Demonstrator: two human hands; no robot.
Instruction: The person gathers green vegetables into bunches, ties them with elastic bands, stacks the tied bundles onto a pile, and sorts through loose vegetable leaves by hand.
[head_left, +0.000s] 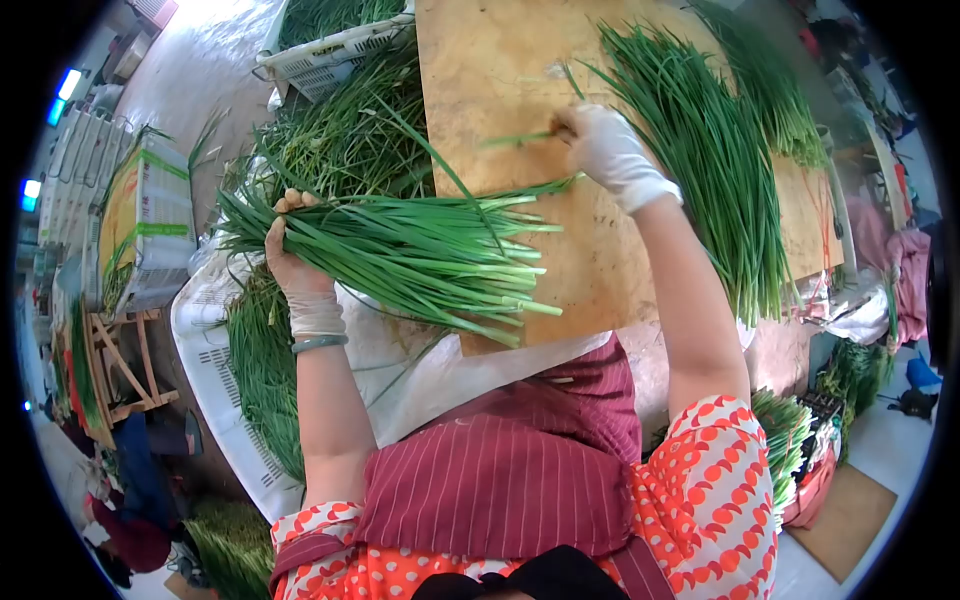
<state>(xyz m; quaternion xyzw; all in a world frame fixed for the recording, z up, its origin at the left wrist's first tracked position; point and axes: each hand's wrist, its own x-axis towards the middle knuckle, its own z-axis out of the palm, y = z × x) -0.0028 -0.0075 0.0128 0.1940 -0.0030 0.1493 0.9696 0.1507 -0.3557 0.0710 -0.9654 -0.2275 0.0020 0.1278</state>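
Observation:
A loose bunch of long green stalks [400,250] with pale cut ends lies across the left part of the wooden board [610,280]. My left hand [292,255], in a fingerless-looking white glove, is wrapped round the leafy end of this bunch. Above the pale ends, my right hand [600,145] is closed, its gloved fingers pinching a few thin green leaves that are partly blurred. To the right of that hand, a large pile of green stalks [715,160] rests on the board, apart from the held bunch.
A white crate [335,55] of greens stands at the upper left, above a heap of loose greens [350,130]. Another white crate [215,370] holds greens beside my left forearm. More stalks [780,90] lie at the upper right. A person [130,530] is at the lower left.

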